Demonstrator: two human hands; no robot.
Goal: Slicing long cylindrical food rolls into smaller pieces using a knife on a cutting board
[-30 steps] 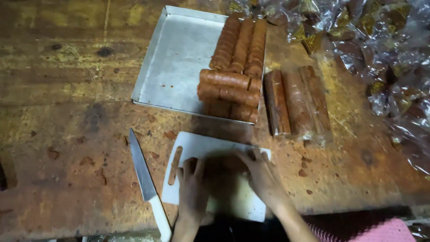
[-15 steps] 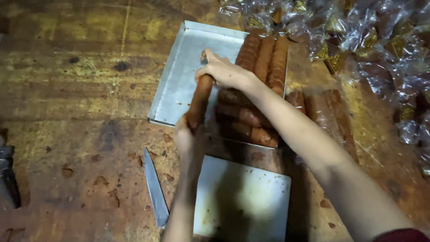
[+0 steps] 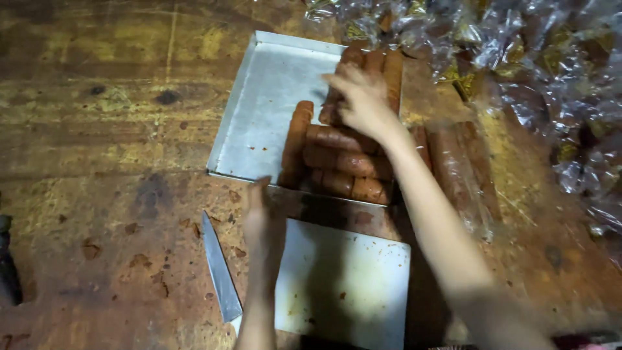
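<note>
A metal tray (image 3: 259,110) on the wooden table holds several brown sausage-like rolls (image 3: 346,162) stacked along its right side. One roll (image 3: 296,142) lies lengthwise against the left of the stack. My right hand (image 3: 359,97) rests on top of the stack with its fingers spread and grips nothing. Blurred, my left hand (image 3: 262,220) hovers just below the tray's near edge and holds nothing. A white cutting board (image 3: 343,285) lies under my arms. To its left lies a knife (image 3: 219,272), blade pointing away.
Plastic-wrapped rolls (image 3: 457,168) lie on the table right of the tray. A heap of crinkled clear wrappers (image 3: 551,65) fills the upper right. A dark object (image 3: 8,272) sits at the left edge. The wooden tabletop (image 3: 97,162) is stained.
Both hands lifted a roll off the cutting board and laid it in the tray. The left hand has since drawn back toward the board, and the right hand has moved right onto the stack.
</note>
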